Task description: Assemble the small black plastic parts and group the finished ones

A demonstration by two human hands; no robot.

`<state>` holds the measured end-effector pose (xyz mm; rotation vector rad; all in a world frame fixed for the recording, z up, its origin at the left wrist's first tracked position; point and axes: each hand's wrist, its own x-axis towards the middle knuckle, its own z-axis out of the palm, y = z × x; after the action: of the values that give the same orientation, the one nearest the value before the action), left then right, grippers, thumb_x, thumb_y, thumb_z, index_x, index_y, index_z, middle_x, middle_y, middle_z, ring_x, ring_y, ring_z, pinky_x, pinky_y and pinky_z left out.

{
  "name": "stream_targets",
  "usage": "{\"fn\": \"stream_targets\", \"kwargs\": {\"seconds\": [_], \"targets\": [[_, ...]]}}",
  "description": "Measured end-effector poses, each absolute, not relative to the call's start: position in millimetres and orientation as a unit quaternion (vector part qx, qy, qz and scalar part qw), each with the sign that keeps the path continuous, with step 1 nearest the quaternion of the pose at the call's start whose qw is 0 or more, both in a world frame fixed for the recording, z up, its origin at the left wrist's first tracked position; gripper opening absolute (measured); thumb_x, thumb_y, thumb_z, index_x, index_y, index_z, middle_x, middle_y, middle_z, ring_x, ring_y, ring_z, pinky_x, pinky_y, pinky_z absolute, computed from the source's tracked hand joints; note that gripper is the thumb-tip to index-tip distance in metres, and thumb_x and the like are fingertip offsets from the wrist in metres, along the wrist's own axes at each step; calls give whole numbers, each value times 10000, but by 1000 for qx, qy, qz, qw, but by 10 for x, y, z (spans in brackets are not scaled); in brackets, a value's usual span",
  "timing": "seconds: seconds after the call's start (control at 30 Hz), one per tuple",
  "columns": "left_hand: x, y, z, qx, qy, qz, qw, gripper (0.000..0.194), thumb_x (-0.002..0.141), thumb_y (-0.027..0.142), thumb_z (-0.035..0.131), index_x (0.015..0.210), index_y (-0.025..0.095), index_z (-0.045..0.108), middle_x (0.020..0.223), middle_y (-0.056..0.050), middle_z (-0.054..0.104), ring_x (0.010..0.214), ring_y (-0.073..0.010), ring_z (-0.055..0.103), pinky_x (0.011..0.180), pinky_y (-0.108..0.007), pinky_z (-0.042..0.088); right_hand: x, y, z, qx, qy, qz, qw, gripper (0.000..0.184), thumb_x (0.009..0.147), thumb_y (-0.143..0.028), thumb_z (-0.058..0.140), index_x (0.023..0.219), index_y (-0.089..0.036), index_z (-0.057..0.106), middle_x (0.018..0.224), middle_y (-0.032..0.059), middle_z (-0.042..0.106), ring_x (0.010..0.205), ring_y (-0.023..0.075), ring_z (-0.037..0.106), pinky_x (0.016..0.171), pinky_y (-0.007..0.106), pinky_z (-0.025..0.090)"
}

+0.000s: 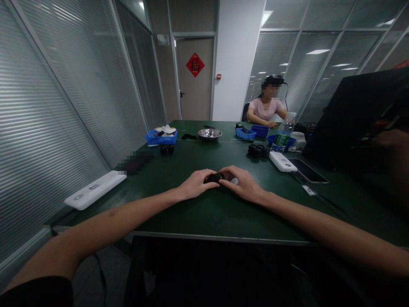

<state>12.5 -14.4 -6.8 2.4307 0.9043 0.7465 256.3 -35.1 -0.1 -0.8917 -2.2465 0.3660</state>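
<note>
Both my hands meet over the middle of the green table [191,217]. Between them is a small black object [214,178], glossy and rounded, whose kind I cannot make out. My left hand [197,183] pinches its left side with thumb and fingers. On its other side, my right hand [241,183] has its thumb and curled fingers closed on it. A small whitish patch [234,181] shows under the right hand's fingers, too little of it to name.
Further back stand a metal bowl [210,135], a blue basket [161,137], small black round parts [166,149] and more black parts [257,150]. Rightward are a water bottle [283,134], a white power bank [283,162], a phone [308,170] and a dark screen [348,115]. Another person [267,104] sits opposite.
</note>
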Motion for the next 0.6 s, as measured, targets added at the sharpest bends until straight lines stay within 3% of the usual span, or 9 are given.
{"fn": "stream_targets", "kwargs": {"seconds": [0.27, 0.47, 0.6], "targets": [[132, -160, -44, 875, 340, 272, 210, 413, 962, 460, 637, 1252, 167, 658, 1085, -72, 692, 902, -208, 614, 785, -311, 458, 2533, -367, 4, -287, -873, 146, 365, 318, 960, -351, 655, 1254, -236, 612, 1208, 97, 633, 1054, 257, 652, 895, 446, 608], [136, -175, -33, 877, 332, 273, 215, 409, 953, 453, 654, 1251, 173, 660, 1121, -71, 695, 932, -207, 622, 806, -307, 462, 2543, -363, -15, -344, -862, 130, 349, 277, 986, -390, 631, 1196, -209, 634, 1089, 85, 657, 882, 223, 677, 809, 411, 610], [132, -171, -37, 878, 334, 270, 212, 418, 961, 459, 641, 1259, 167, 658, 1107, -76, 693, 916, -207, 618, 795, -311, 460, 2538, -375, 0, -293, -879, 133, 351, 262, 984, -350, 629, 1212, -221, 626, 1190, 98, 624, 972, 229, 669, 865, 416, 610]]}}
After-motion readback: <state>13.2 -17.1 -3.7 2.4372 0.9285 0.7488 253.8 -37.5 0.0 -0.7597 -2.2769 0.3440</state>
